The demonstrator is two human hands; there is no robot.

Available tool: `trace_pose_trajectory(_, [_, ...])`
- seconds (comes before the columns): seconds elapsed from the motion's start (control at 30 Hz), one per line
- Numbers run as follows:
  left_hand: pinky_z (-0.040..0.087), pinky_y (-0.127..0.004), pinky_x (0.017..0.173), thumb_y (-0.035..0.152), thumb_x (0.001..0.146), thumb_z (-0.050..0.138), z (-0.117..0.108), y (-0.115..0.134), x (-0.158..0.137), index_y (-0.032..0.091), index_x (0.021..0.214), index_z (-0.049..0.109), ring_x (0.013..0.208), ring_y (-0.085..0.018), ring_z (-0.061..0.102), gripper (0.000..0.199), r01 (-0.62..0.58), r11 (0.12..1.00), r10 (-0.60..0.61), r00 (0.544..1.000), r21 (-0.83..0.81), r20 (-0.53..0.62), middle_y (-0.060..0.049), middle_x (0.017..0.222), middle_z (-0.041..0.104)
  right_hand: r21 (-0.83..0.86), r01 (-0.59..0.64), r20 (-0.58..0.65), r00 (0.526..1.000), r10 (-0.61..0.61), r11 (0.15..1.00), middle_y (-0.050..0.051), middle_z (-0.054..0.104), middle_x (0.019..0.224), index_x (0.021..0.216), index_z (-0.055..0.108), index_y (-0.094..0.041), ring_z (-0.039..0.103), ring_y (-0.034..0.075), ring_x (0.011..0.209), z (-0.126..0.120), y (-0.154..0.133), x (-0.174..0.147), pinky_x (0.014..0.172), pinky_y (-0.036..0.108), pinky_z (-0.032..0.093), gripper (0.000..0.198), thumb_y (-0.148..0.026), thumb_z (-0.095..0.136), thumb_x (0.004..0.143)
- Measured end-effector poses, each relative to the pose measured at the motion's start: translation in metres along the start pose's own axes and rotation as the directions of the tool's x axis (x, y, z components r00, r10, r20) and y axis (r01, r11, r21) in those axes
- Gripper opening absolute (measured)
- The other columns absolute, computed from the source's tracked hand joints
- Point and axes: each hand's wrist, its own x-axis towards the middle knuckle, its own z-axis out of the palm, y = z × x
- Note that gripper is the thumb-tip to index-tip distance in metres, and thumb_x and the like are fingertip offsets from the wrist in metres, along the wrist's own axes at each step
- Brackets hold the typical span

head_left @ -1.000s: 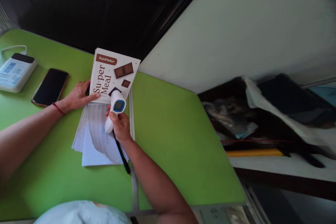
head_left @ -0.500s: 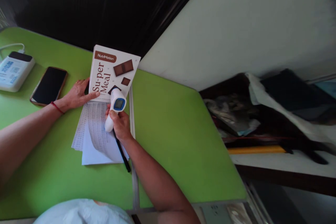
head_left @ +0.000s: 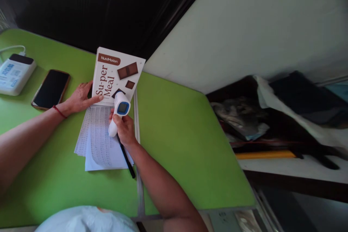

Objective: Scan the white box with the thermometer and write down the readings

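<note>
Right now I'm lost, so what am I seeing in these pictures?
No machine here: a person works bare-handed, filmed by a camera worn on their head, looking forward and down. The right hand holds a white plastic handheld device with a blue-framed screen. The left hand rests against a white cardboard box with brown chocolate pictures. On the green table are printed white paper sheets, a brown-edged black-screened phone and a white rectangular block with a white cable.

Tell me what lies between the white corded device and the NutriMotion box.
In the head view, the phone lies there on the green table, then comes the left hand, touching the NutriMotion box.
</note>
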Motion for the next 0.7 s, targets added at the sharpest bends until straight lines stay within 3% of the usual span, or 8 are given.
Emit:
trace_pose_trajectory(0.53, [0.052,-0.058,0.096,0.083,0.089,0.045,0.0024,-0.0021,0.0006,0.021,0.113,0.060,0.100,-0.036,0.067,0.069,-0.005,1.000,0.004,1.000,-0.031,-0.021,-0.015,0.108,0.069,-0.011,-0.001,-0.007,1.000,0.001,1.000,-0.002,0.061,0.064,0.073,0.065,-0.021,0.054,0.013,0.060,0.0003,-0.0018,0.0000,0.062,0.031,0.046,0.040,-0.059,0.079,0.069])
trace_pose_trajectory(0.7, [0.052,-0.059,0.096,0.083,0.089,0.044,0.0010,-0.0003,0.0009,0.019,0.114,0.059,0.100,-0.036,0.068,0.071,-0.006,1.000,0.006,1.000,-0.021,-0.011,-0.017,0.110,0.069,-0.011,0.006,-0.004,1.000,-0.006,1.000,-0.001,0.065,0.067,0.080,0.070,-0.021,0.056,0.014,0.061,0.0010,-0.0017,-0.0005,0.062,0.031,0.047,0.041,-0.060,0.078,0.070])
